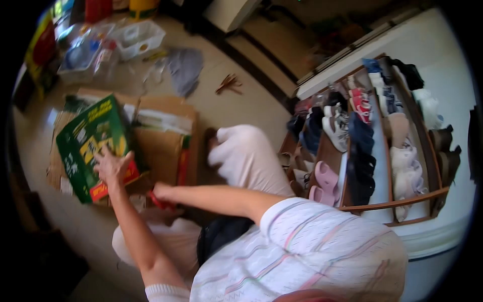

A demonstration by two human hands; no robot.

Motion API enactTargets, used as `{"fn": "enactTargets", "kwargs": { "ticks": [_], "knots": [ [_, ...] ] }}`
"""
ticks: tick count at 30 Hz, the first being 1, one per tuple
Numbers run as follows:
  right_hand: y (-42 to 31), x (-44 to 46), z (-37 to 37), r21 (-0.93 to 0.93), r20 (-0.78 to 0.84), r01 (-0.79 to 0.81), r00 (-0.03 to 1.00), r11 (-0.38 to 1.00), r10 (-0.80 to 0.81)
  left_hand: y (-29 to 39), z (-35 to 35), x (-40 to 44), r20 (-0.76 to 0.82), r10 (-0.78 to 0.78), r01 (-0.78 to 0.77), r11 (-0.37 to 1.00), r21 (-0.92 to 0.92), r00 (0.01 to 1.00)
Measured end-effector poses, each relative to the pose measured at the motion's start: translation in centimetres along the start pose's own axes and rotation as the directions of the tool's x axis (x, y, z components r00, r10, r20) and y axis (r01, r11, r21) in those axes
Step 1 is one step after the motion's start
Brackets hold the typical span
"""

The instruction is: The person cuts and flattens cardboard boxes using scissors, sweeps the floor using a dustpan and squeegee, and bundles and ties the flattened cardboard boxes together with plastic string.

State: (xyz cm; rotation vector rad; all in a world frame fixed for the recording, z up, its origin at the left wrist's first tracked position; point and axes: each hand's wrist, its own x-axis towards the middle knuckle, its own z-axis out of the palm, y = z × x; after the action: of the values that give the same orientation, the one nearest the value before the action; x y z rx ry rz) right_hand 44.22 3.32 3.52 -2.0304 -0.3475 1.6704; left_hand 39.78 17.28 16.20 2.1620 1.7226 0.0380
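My left hand (113, 167) lies with fingers spread on a green printed cardboard piece (83, 143) with yellow and red patches. The green piece rests on flattened brown cardboard (158, 146) on the floor. Close to its lower right edge, my right hand (163, 193) is closed around a red-handled tool (160, 201). Its working end is hidden or too blurred to make out.
A shoe rack (347, 166) with several pairs of shoes stands at right. Clear plastic trays (138, 38) and bottles sit at the upper left. A grey cloth (185, 69) and a small brown bundle (229, 84) lie on the floor.
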Motion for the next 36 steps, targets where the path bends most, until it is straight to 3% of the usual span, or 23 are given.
{"fn": "enactTargets", "kwargs": {
  "ticks": [2, 5, 6, 9, 12, 20, 24, 26, 28, 29, 30, 31, 33, 34, 35, 36],
  "knots": [
    [-0.5, 0.8, -0.1, 0.12, 0.04, -0.09, 0.996, 0.989, 0.086, 0.5, -0.5, -0.1, -0.019, 0.004, -0.004, 1.0, 0.011, 1.0],
    [-1.8, -0.1, -0.6, 0.036, 0.142, -0.147, 0.98, 0.989, 0.14, 1.1, -0.2, -0.1, 0.005, -0.016, 0.015, 0.999, 0.031, 1.0],
    [-1.9, -0.7, -0.4, 0.065, 0.066, -0.142, 0.988, 0.988, 0.138, 1.5, -0.5, -0.4, 0.036, -0.007, 0.004, 0.996, 0.085, 0.999],
    [-4.3, -4.4, -0.8, -0.315, 0.135, 0.029, 0.991, 0.949, 0.015, 1.6, 0.5, -0.3, 0.004, -0.009, 0.008, 0.994, 0.109, 1.0],
    [-3.6, -3.1, -0.8, -0.328, 0.136, 0.048, 0.991, 0.944, -0.003, 2.0, 0.4, -0.6, 0.027, -0.025, 0.022, 0.994, 0.108, 0.999],
    [-5.8, -3.9, -1.4, -0.044, 0.157, -0.313, 0.936, 0.949, 0.316, 2.1, 0.8, -0.8, 0.052, -0.023, 0.02, 0.997, 0.07, 0.998],
    [-5.8, -3.6, -1.6, -0.15, 0.184, -0.111, 0.973, 0.982, 0.138, 2.2, 1.2, -0.8, 0.064, -0.014, 0.009, 0.997, 0.077, 0.998],
    [-2.3, 1.1, -1.2, -0.28, 0.192, 0.186, 0.972, 0.942, -0.135, 2.7, 0.4, -1.5, 0.054, -0.017, 0.009, 0.99, 0.143, 0.998],
    [-1.7, 1.8, -0.8, -0.199, 0.202, 0.145, 0.974, 0.969, -0.104, 2.7, 0.2, -1.3, 0.04, 0.01, -0.015, 0.99, 0.14, 0.999],
    [-1.7, 1.9, -1.3, -0.108, 0.226, 0.02, 0.974, 0.994, 0.005, 2.5, 0.7, -1.2, -0.017, 0.078, -0.075, 0.989, 0.129, 0.997],
    [-1.7, 2.0, -1.6, -0.024, 0.247, -0.111, 0.962, 0.994, 0.113, 2.8, 0.2, -1.4, 0.019, 0.036, -0.038, 0.988, 0.152, 0.999],
    [-2.2, 0.5, -2.4, 0.046, 0.293, -0.014, 0.956, 0.999, 0.0, 1.6, 1.9, -0.3, -0.032, 0.074, -0.065, 0.976, 0.209, 0.997],
    [-1.7, 0.9, -2.7, 0.215, 0.342, -0.037, 0.939, 0.976, -0.039, 1.3, 1.7, 0.0, 0.035, 0.007, -0.012, 0.988, 0.151, 0.999],
    [-3.1, -0.9, -2.2, 0.186, 0.199, -0.159, 0.972, 0.97, 0.121, 1.1, 2.1, 0.6, 0.026, -0.011, 0.007, 0.99, 0.142, 1.0],
    [-4.1, -2.5, -1.5, 0.104, 0.117, -0.178, 0.979, 0.978, 0.166, 0.7, 2.6, 0.7, 0.024, -0.014, 0.011, 0.992, 0.123, 1.0],
    [-4.6, -3.9, -1.2, 0.121, 0.074, -0.117, 0.991, 0.986, 0.108, 0.7, 2.1, 0.4, 0.038, -0.021, 0.017, 0.995, 0.096, 0.999]
  ]
}}
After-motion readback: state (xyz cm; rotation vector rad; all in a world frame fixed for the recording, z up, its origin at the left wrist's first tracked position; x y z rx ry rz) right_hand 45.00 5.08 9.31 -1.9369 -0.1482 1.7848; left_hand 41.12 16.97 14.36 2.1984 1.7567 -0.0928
